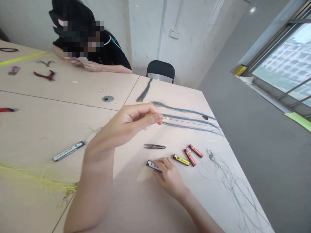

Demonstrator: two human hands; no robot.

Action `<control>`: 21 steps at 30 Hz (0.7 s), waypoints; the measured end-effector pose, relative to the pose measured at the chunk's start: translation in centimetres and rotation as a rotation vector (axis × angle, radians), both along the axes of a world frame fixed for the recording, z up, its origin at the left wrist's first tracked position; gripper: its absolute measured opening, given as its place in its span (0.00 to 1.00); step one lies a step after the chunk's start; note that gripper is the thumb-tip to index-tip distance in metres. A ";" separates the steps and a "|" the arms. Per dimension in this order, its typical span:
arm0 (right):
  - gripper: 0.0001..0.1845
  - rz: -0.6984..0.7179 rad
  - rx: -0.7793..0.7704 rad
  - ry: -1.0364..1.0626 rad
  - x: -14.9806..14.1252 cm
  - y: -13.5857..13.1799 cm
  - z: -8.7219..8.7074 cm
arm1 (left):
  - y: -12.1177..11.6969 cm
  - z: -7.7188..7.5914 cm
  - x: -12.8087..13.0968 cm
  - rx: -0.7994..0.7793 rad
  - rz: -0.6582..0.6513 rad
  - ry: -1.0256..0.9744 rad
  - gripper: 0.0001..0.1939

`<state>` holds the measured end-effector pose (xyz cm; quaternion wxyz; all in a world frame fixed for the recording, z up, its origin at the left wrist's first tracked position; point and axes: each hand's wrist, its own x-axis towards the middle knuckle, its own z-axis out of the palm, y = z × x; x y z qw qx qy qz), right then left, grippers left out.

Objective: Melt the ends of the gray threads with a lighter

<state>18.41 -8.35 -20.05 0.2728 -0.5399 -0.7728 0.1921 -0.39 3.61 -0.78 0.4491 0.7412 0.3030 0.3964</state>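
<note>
My left hand (136, 124) is raised over the table in a pinch. At its fingertips shows a thin thread with a small yellow end (167, 118); the rest of it is hidden or too fine to make out. My right hand (171, 178) has its fingers closed around a silver-grey lighter (153, 165) lying low at the tabletop. Just beyond that hand lie small thread snips (155, 146). To its right are a yellow lighter (181, 160) and two red lighters (190, 157) (195, 151).
Bundles of blue-grey thread (184, 110) stretch across the table's far right. Loose tangled thread (225, 178) lies near the right edge. Another silver lighter (68, 151), yellow threads (36, 176) and red-handled pliers (46, 75) are leftward. A person (97, 51) sits opposite.
</note>
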 end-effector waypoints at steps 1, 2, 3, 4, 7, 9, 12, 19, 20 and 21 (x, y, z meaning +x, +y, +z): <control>0.14 0.005 -0.024 -0.013 -0.4 0.0 -0.3 | 0.0 0.0 0.0 -0.001 -0.002 0.012 0.11; 0.13 -0.002 -0.061 -0.004 -0.6 0.1 -0.4 | 0.0 -0.1 0.0 -0.003 -0.004 0.017 0.11; 0.12 -0.014 -0.108 0.028 -0.5 0.5 -0.3 | 0.0 -0.1 0.0 -0.006 -0.006 0.019 0.11; 0.11 -0.032 -0.163 0.079 -0.2 1.0 0.2 | 0.1 -0.1 0.1 -0.010 -0.008 0.018 0.11; 0.05 -0.090 -0.306 0.335 1.3 3.4 3.7 | 0.3 -0.3 0.3 -0.026 0.002 -0.006 0.12; 0.08 -0.074 -0.316 0.595 2.0 5.3 7.1 | 0.3 -0.4 0.6 -0.045 0.003 -0.037 0.13; 0.12 0.016 -0.240 0.930 1.8 7.7 12.1 | 0.2 -0.6 1.0 -0.086 -0.033 -0.085 0.14; 0.10 0.047 -0.135 1.183 0.1 9.5 15.6 | -0.2 -1.2 1.8 -0.147 -0.024 -0.210 0.13; 0.10 0.044 -0.151 1.187 0.0 9.5 15.6 | -0.2 -1.3 1.9 -0.144 -0.009 -0.216 0.13; 0.12 0.046 -0.175 1.191 -0.1 9.4 15.6 | -0.3 -1.4 2.0 -0.135 0.008 -0.219 0.13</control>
